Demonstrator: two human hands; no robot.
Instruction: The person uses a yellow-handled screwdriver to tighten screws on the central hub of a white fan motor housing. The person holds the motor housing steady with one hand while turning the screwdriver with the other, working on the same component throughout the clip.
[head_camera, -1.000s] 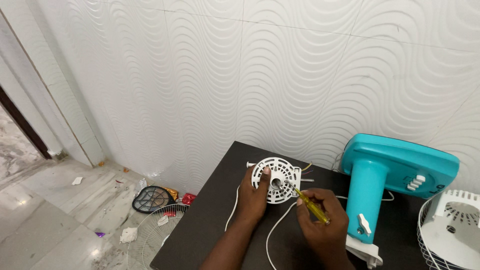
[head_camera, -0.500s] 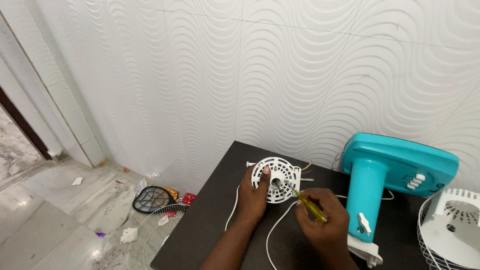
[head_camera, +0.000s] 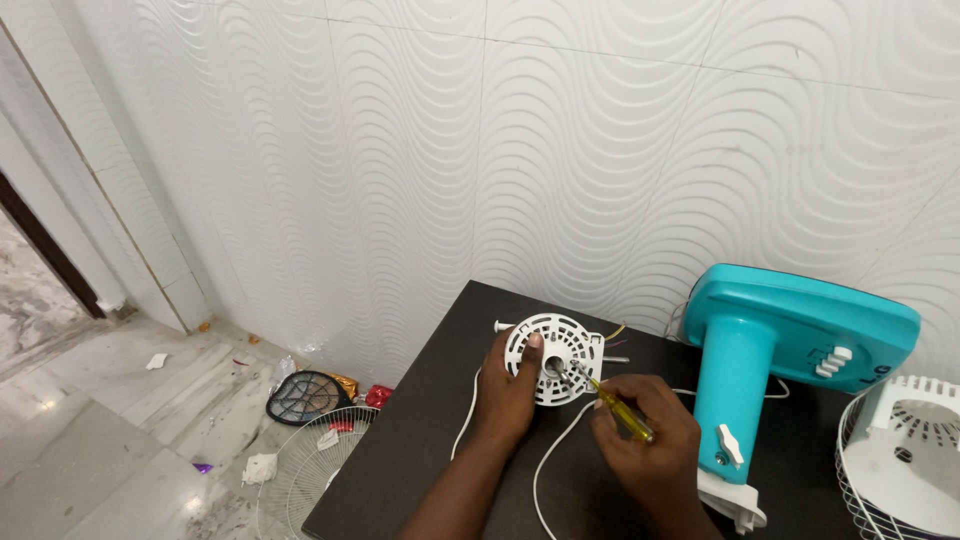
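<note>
On the dark table (head_camera: 420, 440): a round white slotted motor cover (head_camera: 556, 358) is set near the far edge, close to the wavy white wall tiles (head_camera: 480, 160).
Left hand (head_camera: 508, 388): is laid against the cover's left side, thumb pressed near its centre hole, fingers curled around the rim.
Right hand (head_camera: 645, 440): is closed around a yellow-handled screwdriver (head_camera: 612, 400), pinched between thumb and fingers; the tip is brought to the cover's centre.
White cord (head_camera: 545, 460): is trailed across the table between the two hands.
Teal fan stand (head_camera: 770, 350): is stood upright just right of the right hand.
White wire grille (head_camera: 900, 460): is seen at the right edge.
Floor (head_camera: 120, 420): a second grille (head_camera: 310, 470) and scattered litter are seen below the table.
</note>
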